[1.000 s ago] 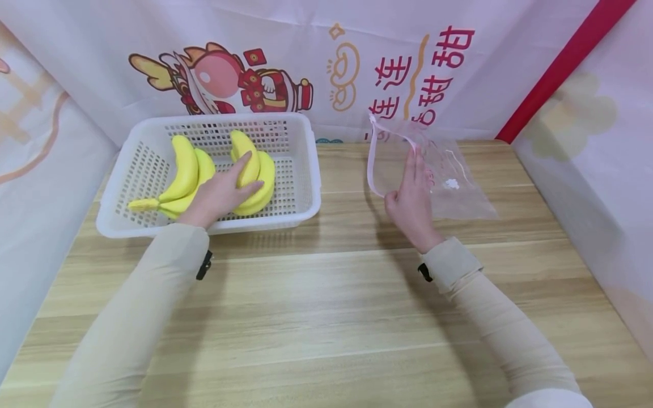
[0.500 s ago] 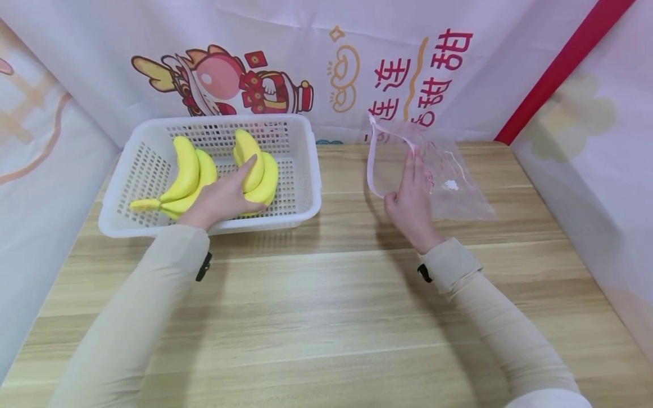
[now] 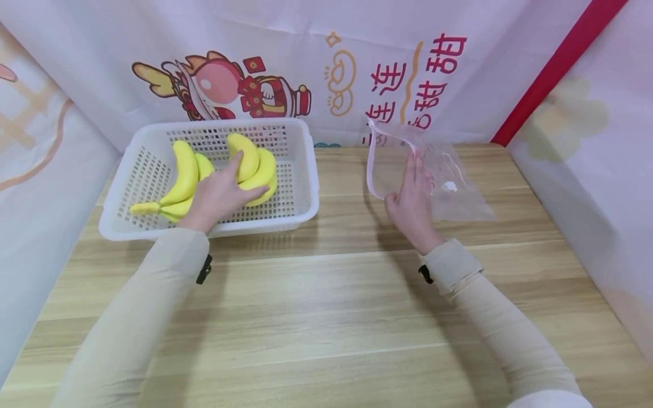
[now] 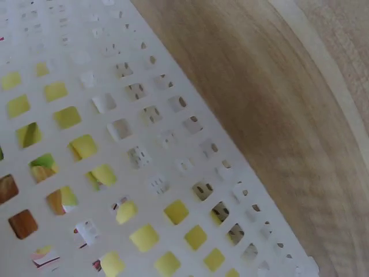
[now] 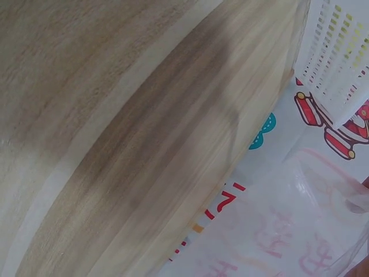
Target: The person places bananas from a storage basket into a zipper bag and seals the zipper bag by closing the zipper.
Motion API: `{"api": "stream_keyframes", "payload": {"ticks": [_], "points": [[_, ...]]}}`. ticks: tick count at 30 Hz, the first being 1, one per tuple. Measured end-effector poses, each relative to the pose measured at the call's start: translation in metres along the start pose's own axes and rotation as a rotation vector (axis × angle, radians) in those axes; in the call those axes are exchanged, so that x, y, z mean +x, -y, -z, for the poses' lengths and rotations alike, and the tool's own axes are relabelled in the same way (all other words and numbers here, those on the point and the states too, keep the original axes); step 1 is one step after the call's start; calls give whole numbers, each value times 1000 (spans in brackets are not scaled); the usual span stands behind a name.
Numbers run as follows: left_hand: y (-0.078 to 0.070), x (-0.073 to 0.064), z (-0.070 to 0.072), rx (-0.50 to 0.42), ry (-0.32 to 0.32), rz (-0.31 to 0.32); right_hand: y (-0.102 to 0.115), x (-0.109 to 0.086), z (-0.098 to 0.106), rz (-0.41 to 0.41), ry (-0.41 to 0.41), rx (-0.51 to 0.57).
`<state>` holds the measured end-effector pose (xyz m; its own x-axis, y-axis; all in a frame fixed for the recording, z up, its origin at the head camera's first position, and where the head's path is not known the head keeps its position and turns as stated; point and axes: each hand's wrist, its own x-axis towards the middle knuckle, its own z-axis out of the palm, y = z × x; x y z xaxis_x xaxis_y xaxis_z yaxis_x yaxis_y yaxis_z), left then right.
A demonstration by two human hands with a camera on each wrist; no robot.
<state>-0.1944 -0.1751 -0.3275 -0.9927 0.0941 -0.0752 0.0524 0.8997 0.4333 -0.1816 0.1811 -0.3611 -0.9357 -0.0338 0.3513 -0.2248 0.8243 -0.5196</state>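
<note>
Banana bunch (image 3: 265, 170), gripped by left hand (image 3: 220, 194), should be raised over right edge of basket (image 3: 310, 187); zip bag (image 3: 461, 201), pinched by right hand (image 3: 413, 209), is best held gaping.

Below your grip you have a wooden table (image 3: 316, 306); beyond your grip, a printed cloth (image 3: 301, 39) and red strip (image 3: 558, 72).

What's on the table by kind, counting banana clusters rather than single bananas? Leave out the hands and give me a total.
Banana clusters: 2
White basket: 1
Clear plastic bag: 1
Total: 4
</note>
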Motion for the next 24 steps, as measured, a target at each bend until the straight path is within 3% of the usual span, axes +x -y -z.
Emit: {"api": "stream_keyframes", "payload": {"ticks": [12,24], "points": [[-18,-6,9,-169,-213,-37,0,0,1,3,-18,5],[-39,-7,7,-366,-336,-103,1,-2,4,-28,-15,19]]}}
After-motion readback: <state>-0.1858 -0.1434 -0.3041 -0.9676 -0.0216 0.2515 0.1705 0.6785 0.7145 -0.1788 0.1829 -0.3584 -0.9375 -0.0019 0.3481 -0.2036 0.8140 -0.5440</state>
